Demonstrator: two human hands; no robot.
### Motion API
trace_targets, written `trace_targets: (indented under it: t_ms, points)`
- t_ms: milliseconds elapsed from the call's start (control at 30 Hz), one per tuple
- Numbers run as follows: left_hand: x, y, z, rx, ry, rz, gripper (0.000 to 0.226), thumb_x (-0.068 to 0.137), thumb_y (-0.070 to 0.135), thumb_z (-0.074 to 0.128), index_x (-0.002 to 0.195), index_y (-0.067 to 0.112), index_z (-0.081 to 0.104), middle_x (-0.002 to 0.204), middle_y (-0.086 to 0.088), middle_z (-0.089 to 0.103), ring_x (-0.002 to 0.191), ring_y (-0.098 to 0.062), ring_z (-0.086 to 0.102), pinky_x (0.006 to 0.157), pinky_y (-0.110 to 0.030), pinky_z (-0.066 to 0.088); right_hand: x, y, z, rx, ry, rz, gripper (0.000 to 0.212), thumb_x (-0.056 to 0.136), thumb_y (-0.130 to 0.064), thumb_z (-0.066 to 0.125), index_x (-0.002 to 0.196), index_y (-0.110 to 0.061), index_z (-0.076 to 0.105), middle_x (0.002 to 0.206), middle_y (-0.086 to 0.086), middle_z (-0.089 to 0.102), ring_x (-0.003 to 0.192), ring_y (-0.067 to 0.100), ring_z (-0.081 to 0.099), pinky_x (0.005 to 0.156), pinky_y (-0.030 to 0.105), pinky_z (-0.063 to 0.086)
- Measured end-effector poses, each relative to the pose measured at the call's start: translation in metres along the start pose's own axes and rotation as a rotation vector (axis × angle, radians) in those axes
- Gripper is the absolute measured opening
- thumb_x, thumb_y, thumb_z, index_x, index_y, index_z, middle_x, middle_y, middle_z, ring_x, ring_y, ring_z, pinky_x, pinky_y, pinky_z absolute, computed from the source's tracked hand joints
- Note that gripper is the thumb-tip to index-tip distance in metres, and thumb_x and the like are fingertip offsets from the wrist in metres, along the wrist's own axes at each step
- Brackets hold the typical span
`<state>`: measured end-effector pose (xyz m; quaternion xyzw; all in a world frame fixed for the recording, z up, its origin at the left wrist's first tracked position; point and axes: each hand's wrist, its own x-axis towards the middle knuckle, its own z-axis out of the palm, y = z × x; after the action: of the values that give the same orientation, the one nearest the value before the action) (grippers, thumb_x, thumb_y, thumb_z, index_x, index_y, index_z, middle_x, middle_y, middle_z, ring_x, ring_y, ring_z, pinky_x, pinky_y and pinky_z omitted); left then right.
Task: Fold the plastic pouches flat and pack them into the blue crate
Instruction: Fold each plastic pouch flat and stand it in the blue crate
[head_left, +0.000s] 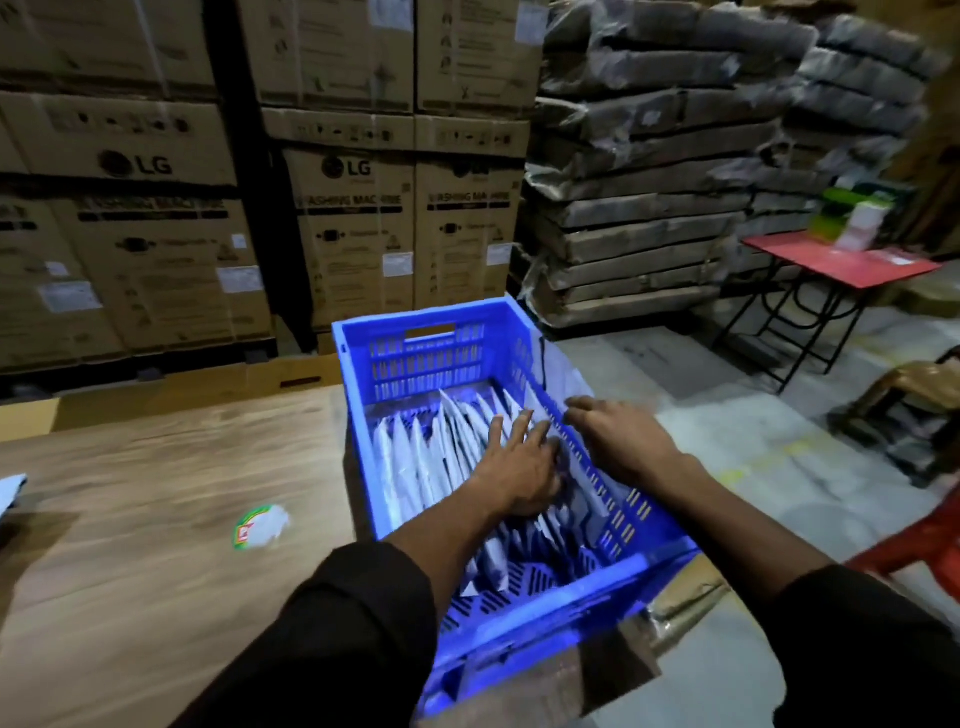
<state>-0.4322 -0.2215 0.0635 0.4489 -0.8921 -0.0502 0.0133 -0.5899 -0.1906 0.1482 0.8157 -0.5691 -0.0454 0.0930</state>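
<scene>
Evidently at the packing step, the left hand (519, 462) presses spread fingers on the pouches (441, 457) mid-frame in the blue crate (410, 322), while the right hand (613, 436), fingers loosely curled, rests on the rim, so the next move likely calls for squaring the row.

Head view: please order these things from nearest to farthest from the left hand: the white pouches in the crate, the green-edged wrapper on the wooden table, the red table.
1. White pouches: in the blue crate, directly under the left hand, which rests on them.
2. Green-edged wrapper: on the wooden table, to the hand's left.
3. Red table: far back on the right, by the stacked goods.
</scene>
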Motion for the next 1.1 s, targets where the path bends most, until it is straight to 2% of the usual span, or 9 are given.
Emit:
trace_targets:
  t_ms: [167, 400, 533, 633, 733, 867, 933, 1000, 1100]
  points:
    - [0.029, 0.012, 0.013, -0.008, -0.024, 0.093, 0.071, 0.103, 0.047, 0.037, 0.163, 0.02, 0.011, 0.17, -0.01, 0.002, 0.156, -0.034, -0.011, 0.119, -0.063, -0.011, 0.005, 0.001, 0.008, -0.04, -0.001, -0.01, 0.037, 0.091, -0.018, 0.054, 0.128, -0.019, 0.056, 0.139, 0.003, 0.052, 0.111, 0.031, 0.062, 0.075, 0.04, 0.05]
    - [0.044, 0.015, 0.017, 0.023, -0.108, 0.041, 0.068, 0.101, 0.053, 0.037, 0.162, 0.028, 0.02, 0.168, -0.007, 0.016, 0.156, -0.037, -0.002, 0.115, -0.074, -0.011, 0.007, -0.004, 0.02, -0.069, -0.017, 0.019, 0.037, 0.089, -0.02, 0.06, 0.126, -0.019, 0.056, 0.134, 0.0, 0.052, 0.112, 0.027, 0.06, 0.065, 0.034, 0.039]
    - [0.048, 0.017, 0.019, 0.168, -0.21, -0.016, 0.075, 0.098, 0.066, 0.032, 0.163, 0.03, 0.017, 0.17, -0.006, 0.01, 0.155, -0.036, -0.001, 0.11, -0.078, -0.012, 0.012, -0.006, 0.029, -0.043, -0.031, 0.05, 0.041, 0.087, -0.022, 0.063, 0.127, -0.021, 0.055, 0.131, -0.002, 0.053, 0.11, 0.026, 0.06, 0.065, 0.036, 0.047]
    - [0.047, 0.015, 0.017, 0.245, -0.26, -0.027, 0.076, 0.098, 0.066, 0.03, 0.163, 0.029, 0.016, 0.17, -0.006, 0.008, 0.155, -0.035, -0.004, 0.107, -0.08, -0.014, 0.016, -0.009, 0.036, -0.037, -0.035, 0.061, 0.034, 0.091, -0.019, 0.056, 0.125, -0.02, 0.055, 0.13, -0.001, 0.054, 0.111, 0.026, 0.06, 0.068, 0.038, 0.049]
    - [0.04, 0.015, 0.008, 0.28, -0.246, -0.017, 0.073, 0.097, 0.061, 0.032, 0.161, 0.028, 0.024, 0.166, -0.007, 0.019, 0.153, -0.035, 0.004, 0.105, -0.082, -0.015, 0.02, -0.012, 0.043, -0.023, -0.03, 0.044, 0.03, 0.093, -0.016, 0.049, 0.123, -0.018, 0.056, 0.128, 0.002, 0.056, 0.111, 0.029, 0.06, 0.07, 0.038, 0.047]
    - [0.029, 0.014, -0.001, 0.306, -0.252, -0.014, 0.068, 0.096, 0.055, 0.033, 0.157, 0.024, 0.033, 0.16, -0.009, 0.03, 0.15, -0.035, 0.01, 0.106, -0.08, -0.015, 0.024, -0.015, 0.051, 0.021, -0.032, 0.037, 0.017, 0.094, -0.021, 0.05, 0.109, -0.017, 0.058, 0.117, 0.001, 0.061, 0.106, 0.031, 0.062, 0.073, 0.041, 0.05]
    - [0.028, 0.013, -0.002, 0.275, -0.268, -0.011, 0.065, 0.094, 0.049, 0.039, 0.155, 0.024, 0.037, 0.161, -0.011, 0.028, 0.152, -0.035, 0.008, 0.106, -0.079, -0.018, 0.026, -0.015, 0.053, 0.069, -0.02, 0.043, 0.014, 0.094, -0.024, 0.052, 0.106, -0.018, 0.057, 0.114, 0.001, 0.062, 0.104, 0.032, 0.063, 0.073, 0.041, 0.05]
    - [0.027, 0.009, -0.006, 0.157, -0.293, 0.011, 0.068, 0.095, 0.05, 0.043, 0.157, 0.023, 0.034, 0.166, -0.011, 0.019, 0.155, -0.033, -0.002, 0.108, -0.077, -0.018, 0.027, -0.014, 0.052, 0.114, -0.008, 0.058, 0.018, 0.093, -0.024, 0.053, 0.109, -0.018, 0.058, 0.116, 0.002, 0.063, 0.105, 0.033, 0.063, 0.074, 0.042, 0.049]
    - [0.015, -0.003, -0.022, 0.013, -0.198, 0.048, 0.063, 0.1, 0.049, 0.042, 0.153, 0.016, 0.042, 0.166, -0.012, 0.021, 0.156, -0.031, -0.001, 0.116, -0.071, -0.009, 0.028, -0.012, 0.049, 0.182, 0.015, 0.107, 0.027, 0.089, -0.023, 0.055, 0.115, -0.018, 0.058, 0.119, 0.006, 0.063, 0.107, 0.033, 0.064, 0.078, 0.044, 0.049]
